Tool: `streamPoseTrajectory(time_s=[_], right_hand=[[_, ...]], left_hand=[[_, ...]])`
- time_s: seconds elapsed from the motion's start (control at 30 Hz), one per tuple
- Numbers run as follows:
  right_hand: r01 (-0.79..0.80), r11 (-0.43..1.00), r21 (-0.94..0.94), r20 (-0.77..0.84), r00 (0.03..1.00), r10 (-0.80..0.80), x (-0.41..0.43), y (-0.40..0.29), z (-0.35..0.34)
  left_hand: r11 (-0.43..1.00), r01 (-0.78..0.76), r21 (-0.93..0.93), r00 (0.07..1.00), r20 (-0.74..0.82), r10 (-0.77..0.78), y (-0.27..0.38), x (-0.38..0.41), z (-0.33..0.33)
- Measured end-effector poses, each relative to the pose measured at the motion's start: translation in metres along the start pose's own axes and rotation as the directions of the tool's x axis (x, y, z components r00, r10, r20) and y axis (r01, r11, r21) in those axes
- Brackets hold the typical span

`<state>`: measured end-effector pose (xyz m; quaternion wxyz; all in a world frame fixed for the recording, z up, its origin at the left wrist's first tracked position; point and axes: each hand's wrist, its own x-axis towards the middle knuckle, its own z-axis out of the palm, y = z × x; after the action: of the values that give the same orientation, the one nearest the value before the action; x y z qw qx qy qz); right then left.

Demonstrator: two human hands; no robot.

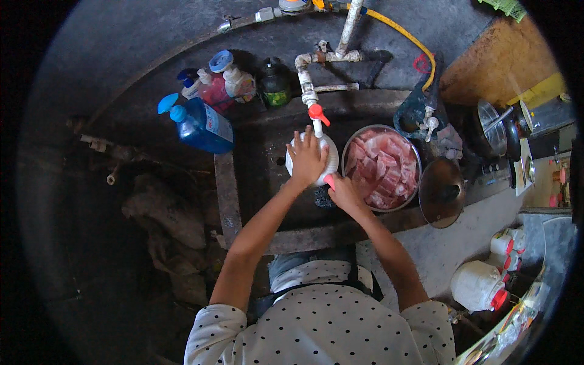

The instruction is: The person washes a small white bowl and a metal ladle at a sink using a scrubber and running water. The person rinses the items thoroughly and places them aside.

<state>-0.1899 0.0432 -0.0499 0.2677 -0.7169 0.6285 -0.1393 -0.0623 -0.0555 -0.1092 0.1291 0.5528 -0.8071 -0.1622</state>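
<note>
Beneath the tap's spout in the dark sink, my left hand [306, 157] lies spread over a round white ribbed vessel [333, 157]. Its fingers are apart and cover much of the vessel, so I cannot tell its exact kind. My right hand [345, 194] grips a small pink handle-like piece [329, 181] at the vessel's lower right edge. Whether that piece is joined to the vessel is unclear. Just right of the hands, a round metal bowl [419, 175] holds many pieces of raw meat [381, 166]. A white tap [311, 98] with a red lever [318, 114] hangs above.
A blue pump bottle [205, 130] and several other bottles [237, 84] stand at the sink's back left corner. A glass lid [441, 191] leans at the right rim. Farther right are metal pans [492, 125] and a yellow hose [406, 34]. White containers [479, 285] stand low right.
</note>
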Motion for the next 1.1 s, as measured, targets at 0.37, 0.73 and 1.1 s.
streamPoseTrajectory(time_s=[0.37,0.73,1.1], right_hand=[[0.199,0.963,-0.179,0.069,0.979,-0.19,0.036,0.0,-0.009],[0.094,0.975,-0.201,0.146,0.987,-0.065,0.061,0.002,-0.03],[0.062,0.986,0.154,0.07,0.995,-0.073,0.041,0.068,-0.006]], left_hand=[[0.981,0.179,-0.078,0.983,0.054,-0.175,-0.06,0.053,0.004],[0.95,-0.285,0.125,0.954,-0.053,0.294,0.004,0.006,-0.045],[0.192,0.478,-0.857,0.868,0.428,-0.25,-0.081,0.046,0.027]])
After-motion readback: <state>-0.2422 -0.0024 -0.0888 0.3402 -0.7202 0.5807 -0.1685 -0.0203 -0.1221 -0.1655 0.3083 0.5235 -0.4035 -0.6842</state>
